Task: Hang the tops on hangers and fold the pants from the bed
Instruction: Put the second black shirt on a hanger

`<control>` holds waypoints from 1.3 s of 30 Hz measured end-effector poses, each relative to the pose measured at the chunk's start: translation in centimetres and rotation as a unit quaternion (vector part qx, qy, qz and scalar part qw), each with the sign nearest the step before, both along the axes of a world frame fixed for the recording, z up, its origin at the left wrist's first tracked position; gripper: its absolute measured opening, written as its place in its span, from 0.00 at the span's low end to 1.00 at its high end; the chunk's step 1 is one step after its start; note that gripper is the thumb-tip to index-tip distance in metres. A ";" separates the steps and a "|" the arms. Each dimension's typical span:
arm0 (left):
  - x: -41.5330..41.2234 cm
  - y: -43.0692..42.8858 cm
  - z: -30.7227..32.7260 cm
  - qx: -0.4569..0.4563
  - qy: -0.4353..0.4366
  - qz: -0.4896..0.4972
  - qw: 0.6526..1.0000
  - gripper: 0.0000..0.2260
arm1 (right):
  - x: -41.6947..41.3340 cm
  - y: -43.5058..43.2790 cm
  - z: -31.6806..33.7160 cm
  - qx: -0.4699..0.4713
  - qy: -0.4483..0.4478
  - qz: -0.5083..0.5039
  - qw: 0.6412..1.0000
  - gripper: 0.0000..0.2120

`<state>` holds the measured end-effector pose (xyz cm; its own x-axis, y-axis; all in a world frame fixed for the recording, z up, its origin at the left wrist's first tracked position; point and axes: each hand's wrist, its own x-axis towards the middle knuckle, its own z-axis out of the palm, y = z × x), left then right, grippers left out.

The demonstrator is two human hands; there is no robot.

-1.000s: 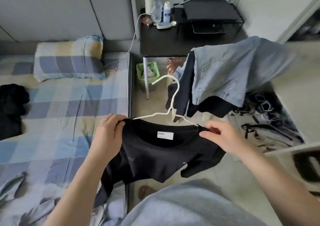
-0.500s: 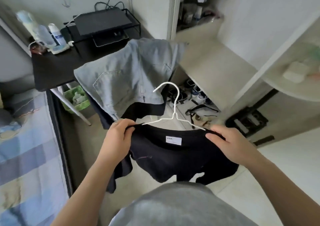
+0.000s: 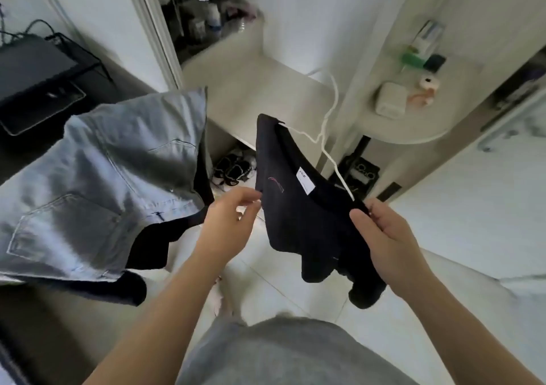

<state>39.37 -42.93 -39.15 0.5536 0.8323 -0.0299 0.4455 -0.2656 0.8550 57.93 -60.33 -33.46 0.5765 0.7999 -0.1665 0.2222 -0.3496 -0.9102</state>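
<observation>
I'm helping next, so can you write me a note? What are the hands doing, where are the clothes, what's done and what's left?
Left hand: open beside the black cotton T-shirt, gripping nothing.
Right hand: grips one T-shirt shoulder at the end of the white wire hanger.
Done: T-shirt is on the tilted hanger, whose hook is not on anything.
Left: hang it up and fold the light blue denim jeans, draped on the left over a dark garment.
</observation>
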 end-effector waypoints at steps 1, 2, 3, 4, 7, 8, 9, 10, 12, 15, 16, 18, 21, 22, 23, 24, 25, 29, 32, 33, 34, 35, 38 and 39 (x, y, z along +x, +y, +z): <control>0.5 0.8 -0.1 -0.009 -0.003 -0.024 1.000 0.11 | -0.2 1.2 0.2 0.006 0.014 -0.012 1.000 0.10; 0.9 1.7 -0.1 -0.021 -0.006 -0.048 0.999 0.08 | -0.3 2.6 0.2 0.017 0.006 -0.025 1.000 0.10; 1.1 2.8 0.1 -0.029 -0.006 -0.071 0.997 0.06 | -0.4 4.1 0.2 0.033 -0.010 -0.038 0.999 0.11; 1.3 4.0 0.3 -0.035 -0.007 -0.094 0.995 0.05 | -0.6 5.8 0.3 0.052 -0.019 -0.055 0.997 0.12; 1.0 7.9 1.4 -0.044 0.015 -0.168 0.985 0.05 | -1.4 11.5 1.2 0.091 0.013 -0.092 0.992 0.08; 0.6 9.1 1.9 -0.042 0.020 -0.190 0.981 0.06 | -1.8 13.4 1.6 0.101 0.021 -0.099 0.990 0.07; 0.3 10.3 2.3 -0.037 0.025 -0.211 0.976 0.08 | -2.1 15.4 2.1 0.110 0.026 -0.105 0.988 0.06; -0.1 11.4 2.7 -0.032 0.030 -0.231 0.972 0.12 | -2.4 17.2 2.6 0.119 0.029 -0.111 0.986 0.06; -0.6 13.8 3.1 -0.039 0.035 -0.266 0.962 0.20 | -3.0 20.6 3.2 0.147 0.030 -0.124 0.981 0.05; -0.6 16.5 3.8 -0.046 0.017 -0.293 0.955 0.32 | -3.7 25.1 4.8 0.186 0.015 -0.145 0.972 0.09; -0.4 17.2 4.1 -0.041 0.013 -0.294 0.955 0.34 | -3.8 26.5 5.6 0.202 0.017 -0.152 0.967 0.10; 0.1 18.7 5.2 -0.026 0.006 -0.288 0.957 0.37 | -3.7 29.1 7.7 0.235 0.029 -0.171 0.956 0.12; 1.4 21.6 7.3 0.015 -0.022 -0.270 0.962 0.39 | -3.0 32.9 11.7 0.281 0.034 -0.195 0.939 0.13; 2.0 22.6 8.2 0.034 -0.032 -0.261 0.964 0.38 | -2.7 34.1 13.1 0.295 0.028 -0.197 0.935 0.14; 2.6 23.5 9.2 0.053 -0.043 -0.247 0.967 0.37 | -2.4 35.3 14.5 0.308 0.022 -0.196 0.931 0.14; 3.3 24.4 10.2 0.072 -0.055 -0.231 0.969 0.35 | -2.0 36.5 16.0 0.321 0.016 -0.193 0.927 0.15; 4.1 25.3 11.3 0.093 -0.069 -0.213 0.970 0.33 | -1.6 37.7 17.5 0.336 0.012 -0.186 0.923 0.15; 7.0 29.7 16.4 0.151 -0.124 -0.144 0.970 0.23 | 0.2 42.1 23.7 0.373 0.013 -0.157 0.914 0.17; 9.1 33.5 21.1 0.203 -0.145 -0.125 0.960 0.15 | 1.6 45.2 28.6 0.405 -0.018 -0.115 0.907 0.17; 9.7 34.7 22.8 0.224 -0.144 -0.121 0.956 0.13 | 2.0 46.2 30.3 0.418 -0.033 -0.101 0.902 0.16; 10.3 35.8 24.4 0.244 -0.142 -0.116 0.952 0.12 | 2.6 47.2 32.0 0.431 -0.048 -0.088 0.897 0.15; 10.9 37.0 26.0 0.265 -0.140 -0.111 0.948 0.11 | 3.2 48.1 33.8 0.442 -0.061 -0.077 0.892 0.12; 12.8 39.9 30.9 0.323 -0.141 -0.096 0.931 0.08 | 5.5 50.2 39.0 0.459 -0.105 -0.053 0.881 0.01; 13.5 40.8 32.5 0.338 -0.142 -0.093 0.926 0.08 | 6.3 50.8 40.7 0.463 -0.117 -0.047 0.877 0.01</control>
<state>52.83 -2.13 -6.63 0.5952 0.4970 0.6314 0.1208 -0.8321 0.5412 64.22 -9.49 7.24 0.5782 0.4771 0.6619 0.4509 0.4892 -0.7466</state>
